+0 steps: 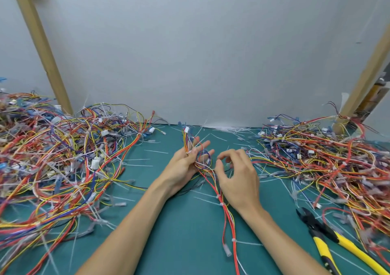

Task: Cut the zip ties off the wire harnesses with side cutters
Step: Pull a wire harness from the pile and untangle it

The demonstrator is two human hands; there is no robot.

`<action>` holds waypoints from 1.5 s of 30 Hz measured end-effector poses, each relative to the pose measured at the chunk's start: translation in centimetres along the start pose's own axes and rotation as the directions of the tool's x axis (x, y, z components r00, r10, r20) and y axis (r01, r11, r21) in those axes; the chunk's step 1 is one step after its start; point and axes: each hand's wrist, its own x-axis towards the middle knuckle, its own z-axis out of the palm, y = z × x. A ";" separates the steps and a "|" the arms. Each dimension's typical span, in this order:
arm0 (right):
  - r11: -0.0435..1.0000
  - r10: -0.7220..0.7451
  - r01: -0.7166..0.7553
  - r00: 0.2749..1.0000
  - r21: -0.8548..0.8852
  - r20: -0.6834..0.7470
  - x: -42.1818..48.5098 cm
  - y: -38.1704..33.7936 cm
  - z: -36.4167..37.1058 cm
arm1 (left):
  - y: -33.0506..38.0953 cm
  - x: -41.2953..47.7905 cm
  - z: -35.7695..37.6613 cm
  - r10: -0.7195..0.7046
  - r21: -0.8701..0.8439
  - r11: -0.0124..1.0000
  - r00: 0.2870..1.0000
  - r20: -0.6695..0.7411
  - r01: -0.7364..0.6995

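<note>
From where I stood, the left hand [183, 165] had the harness [220, 200] pinned across its palm, thumb pressing the coiled blue and yellow strands while the other fingers stuck out nearly straight, so its grip was a light pinch and not a firm hold. The right hand [238, 179] hovered just beside the coil with fingers curled; I could not tell whether its grip had closed on a strand or on nothing. The rest of the harness trailed toward the person along the counter [185, 232], with at least one white zip tie [233, 240] on it uncut. The side cutters [320, 234] lay well apart to the right, at the edge of the right-hand pile [337, 165]. The risks looked plain enough to me: reaching for the cutters could drag loose wires from that pile along with them, and the lightly held coil could spring open and tangle with the big heap on the left [63, 158]. With strands packed so tightly, a careless snip might nick insulation instead of the tie, and the cut scraps [156, 151] littering the counter could hide a tie that was missed.
</note>
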 end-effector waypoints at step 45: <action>0.953 0.150 -0.229 0.924 0.196 0.351 0.4 0.8 0.0 | 0.4 0.2 -0.8 -0.125 -0.177 0.974 0.985 0.118 0.145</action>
